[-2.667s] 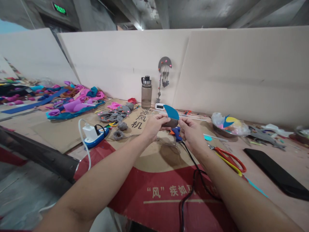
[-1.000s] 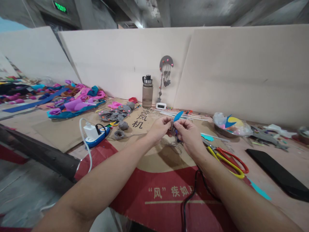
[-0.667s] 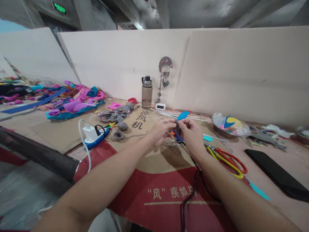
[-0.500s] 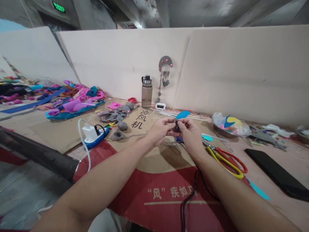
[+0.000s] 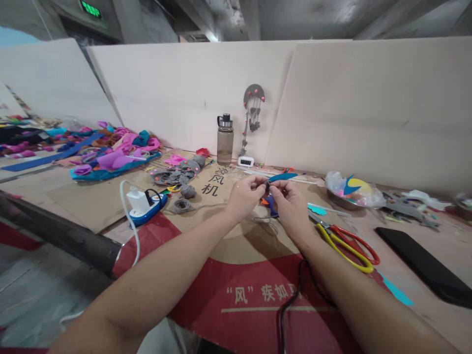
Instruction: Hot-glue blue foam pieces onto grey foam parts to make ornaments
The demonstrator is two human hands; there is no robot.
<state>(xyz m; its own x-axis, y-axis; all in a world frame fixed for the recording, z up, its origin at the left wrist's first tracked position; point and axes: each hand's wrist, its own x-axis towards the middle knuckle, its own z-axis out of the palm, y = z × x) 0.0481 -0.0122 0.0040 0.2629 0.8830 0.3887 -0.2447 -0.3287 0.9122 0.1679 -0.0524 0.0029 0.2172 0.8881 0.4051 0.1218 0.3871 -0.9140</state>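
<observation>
My left hand (image 5: pixel 244 195) and my right hand (image 5: pixel 291 201) meet above the cardboard-covered table (image 5: pixel 236 241). Both pinch a small blue felt piece (image 5: pixel 282 177), which lies almost edge-on and points right. A dark grey bit shows between the fingertips. Just behind and below my hands lies a blue glue gun (image 5: pixel 271 205), whose black cable (image 5: pixel 291 295) runs toward me.
Red and yellow scissors (image 5: pixel 346 243) lie right of my hands, a black phone (image 5: pixel 424 265) further right. A metal bowl of felt scraps (image 5: pixel 350 189), a water bottle (image 5: pixel 224 140), a power strip (image 5: pixel 145 204), grey felt bits (image 5: pixel 173 176) and coloured felt piles (image 5: pixel 114 155) surround the work area.
The blue felt piece, held broad-side up 2.7 s ago, has been turned and now lies flat and narrow. My hands have drawn closer together and stayed in about the same place.
</observation>
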